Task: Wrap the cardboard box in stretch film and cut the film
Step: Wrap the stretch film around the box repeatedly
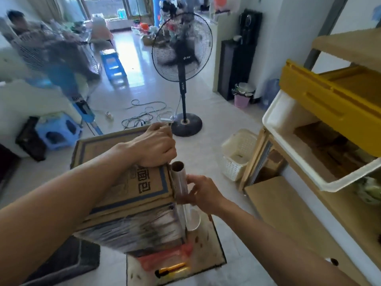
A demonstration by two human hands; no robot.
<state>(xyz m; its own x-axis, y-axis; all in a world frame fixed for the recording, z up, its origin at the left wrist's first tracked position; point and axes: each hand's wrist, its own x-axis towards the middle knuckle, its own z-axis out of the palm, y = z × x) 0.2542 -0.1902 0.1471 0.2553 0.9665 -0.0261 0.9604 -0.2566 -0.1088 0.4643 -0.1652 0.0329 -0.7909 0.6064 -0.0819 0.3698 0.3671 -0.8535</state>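
A brown cardboard box with blue border print stands in the middle of the head view, its near side covered in shiny stretch film. My left hand rests on the box's top right edge with the fingers curled over it. A stretch film roll on a brown cardboard core stands upright against the box's right corner. My right hand grips the roll at mid-height. A yellow utility knife lies on the low surface below the box.
A black standing fan stands on the floor ahead, with loose cables by its base. A white basket and a shelf with white and yellow bins are at the right. A person sits far left by blue stools.
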